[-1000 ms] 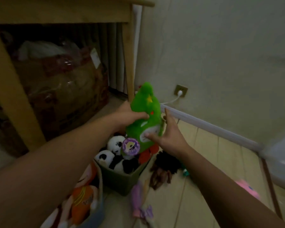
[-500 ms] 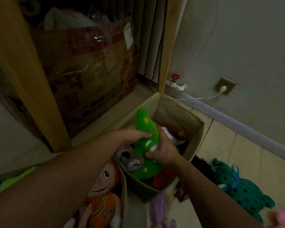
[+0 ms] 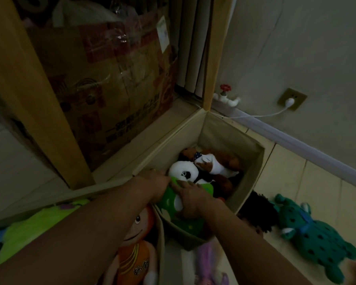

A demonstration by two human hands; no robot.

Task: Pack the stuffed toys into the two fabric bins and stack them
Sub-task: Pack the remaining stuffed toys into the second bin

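A beige fabric bin [image 3: 224,132] stands on the floor by the wall and holds several stuffed toys, among them a panda [image 3: 183,171] and a brown and white dog [image 3: 212,163]. Both hands press a green plush toy [image 3: 169,199] down into the near side of that bin. My left hand [image 3: 152,184] lies on its left side. My right hand [image 3: 193,197] lies flat over its top with the fingers spread. A second bin [image 3: 160,243] at the lower left holds an orange-haired doll [image 3: 136,243].
On the floor to the right lie a teal spotted plush [image 3: 317,229], a black-haired doll [image 3: 257,212] and a purple toy [image 3: 208,262]. A taped cardboard box [image 3: 103,89] sits under a wooden table with legs [image 3: 39,112]. A wall socket [image 3: 291,100] with a white cable and a red valve [image 3: 225,88] are behind.
The green plush has gone from upright above the bin to lying low inside it. Both hands followed it down, and the view tipped downward.
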